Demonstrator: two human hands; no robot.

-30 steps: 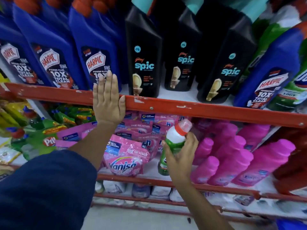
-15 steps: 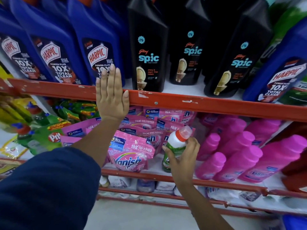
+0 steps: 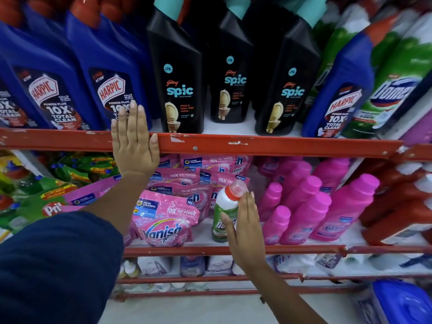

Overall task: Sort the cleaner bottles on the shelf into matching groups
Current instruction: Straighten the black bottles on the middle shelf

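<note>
My left hand (image 3: 134,146) lies flat on the red shelf rail (image 3: 257,146), its fingertips over a blue Harpic bottle (image 3: 109,73). On the lower shelf, my right hand (image 3: 245,225) wraps a small green bottle (image 3: 225,206) with a white shoulder and red cap. The thumb is on its front and the fingers run along its right side. The bottle stands between pink Vanish pouches (image 3: 166,218) and pink Vanish bottles (image 3: 346,206). Black Spic bottles (image 3: 180,73) fill the middle of the upper shelf. A lone blue Harpic bottle (image 3: 341,90) leans beside large green Domex bottles (image 3: 397,73).
Green Pril pouches (image 3: 35,202) pile up at the lower left. Red bottles (image 3: 397,206) lie at the lower right. Small white and clear packs sit on the shelves below. A blue container (image 3: 404,302) rests on the floor at the bottom right.
My right hand has brought the small green bottle more upright on the lower shelf, and its fingers have straightened along it. My left hand has stayed on the rail.
</note>
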